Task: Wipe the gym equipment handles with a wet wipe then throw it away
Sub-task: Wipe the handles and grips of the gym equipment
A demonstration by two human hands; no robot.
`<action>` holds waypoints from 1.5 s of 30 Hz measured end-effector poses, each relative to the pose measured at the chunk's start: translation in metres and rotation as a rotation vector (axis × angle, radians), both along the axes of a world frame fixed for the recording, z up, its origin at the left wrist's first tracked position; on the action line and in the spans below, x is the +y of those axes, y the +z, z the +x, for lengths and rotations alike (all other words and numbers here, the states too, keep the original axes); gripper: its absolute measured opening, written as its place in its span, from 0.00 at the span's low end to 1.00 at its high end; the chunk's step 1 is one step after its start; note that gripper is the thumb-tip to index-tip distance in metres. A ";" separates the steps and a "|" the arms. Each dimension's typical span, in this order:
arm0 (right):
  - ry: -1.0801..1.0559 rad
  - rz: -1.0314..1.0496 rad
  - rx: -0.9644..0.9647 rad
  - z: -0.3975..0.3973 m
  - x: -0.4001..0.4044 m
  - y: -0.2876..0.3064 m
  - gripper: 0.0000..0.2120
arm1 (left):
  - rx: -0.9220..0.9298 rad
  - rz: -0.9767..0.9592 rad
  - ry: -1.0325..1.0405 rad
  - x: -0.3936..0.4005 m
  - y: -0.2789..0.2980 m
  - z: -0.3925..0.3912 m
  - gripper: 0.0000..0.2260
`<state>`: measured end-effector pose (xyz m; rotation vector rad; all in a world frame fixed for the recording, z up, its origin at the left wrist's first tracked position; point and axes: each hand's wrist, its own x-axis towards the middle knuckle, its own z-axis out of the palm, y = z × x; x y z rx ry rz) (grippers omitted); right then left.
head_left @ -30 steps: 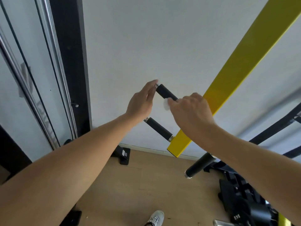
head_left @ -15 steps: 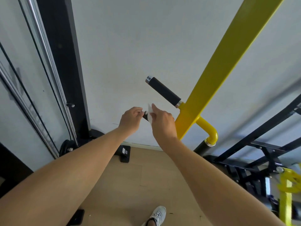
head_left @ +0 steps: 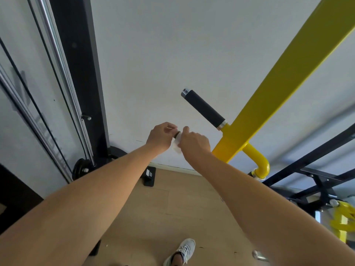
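Observation:
A yellow machine arm (head_left: 272,96) slants across the right of the view. Its upper black foam handle (head_left: 204,108) juts out to the left, bare and untouched. Below it, my right hand (head_left: 194,144) is wrapped round the lower handle with a white wet wipe (head_left: 177,144) under the fingers. That handle is almost wholly hidden; only its dark tip (head_left: 175,134) shows between my hands. My left hand (head_left: 160,138) has its fingers curled at that tip. Whether it holds the tip or the wipe's edge is unclear.
A black upright with chrome guide rods (head_left: 57,73) stands at the left against the white wall. A curved yellow tube (head_left: 259,162) and black frame bars (head_left: 317,166) fill the lower right. My white shoe (head_left: 182,252) is on the wooden floor.
Both hands have left the upper handle and come down to the lower one, the wipe going with my right hand. The view has tilted up, showing the upper handle bare.

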<state>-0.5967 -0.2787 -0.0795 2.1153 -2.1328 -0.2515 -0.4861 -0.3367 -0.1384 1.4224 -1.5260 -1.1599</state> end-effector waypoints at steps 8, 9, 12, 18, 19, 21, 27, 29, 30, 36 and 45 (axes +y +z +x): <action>0.149 0.013 0.352 -0.011 0.024 0.010 0.10 | 0.075 0.042 -0.020 -0.001 0.001 -0.001 0.09; 0.149 0.000 0.304 -0.008 0.019 0.010 0.11 | 0.091 0.051 -0.022 -0.001 0.001 -0.001 0.09; 0.117 0.015 0.187 0.002 0.006 0.011 0.22 | 0.140 0.081 -0.009 0.001 0.003 0.001 0.08; 0.141 0.067 0.323 -0.001 0.029 0.023 0.05 | 0.253 0.171 -0.002 0.002 0.001 0.010 0.09; 0.144 0.077 0.361 0.000 0.035 0.025 0.07 | 0.293 0.192 0.007 0.003 0.000 0.010 0.09; 0.150 0.071 0.390 0.002 0.033 0.024 0.05 | 0.339 0.209 0.032 0.005 -0.001 0.010 0.10; 0.160 0.015 0.243 0.016 0.011 0.019 0.15 | 0.405 0.259 0.060 0.009 0.005 0.011 0.10; 0.132 0.038 0.243 0.012 0.014 0.019 0.10 | 0.399 0.268 0.051 0.009 0.007 0.012 0.10; 0.114 0.057 0.285 0.007 0.019 0.020 0.06 | 0.394 0.273 0.051 0.009 0.007 0.012 0.10; 0.169 0.081 0.434 -0.005 0.034 0.025 0.06 | 0.386 0.282 0.057 0.009 0.006 0.009 0.10; 0.157 0.017 0.358 -0.005 0.031 0.015 0.10 | 0.366 0.286 0.037 0.009 0.007 0.014 0.11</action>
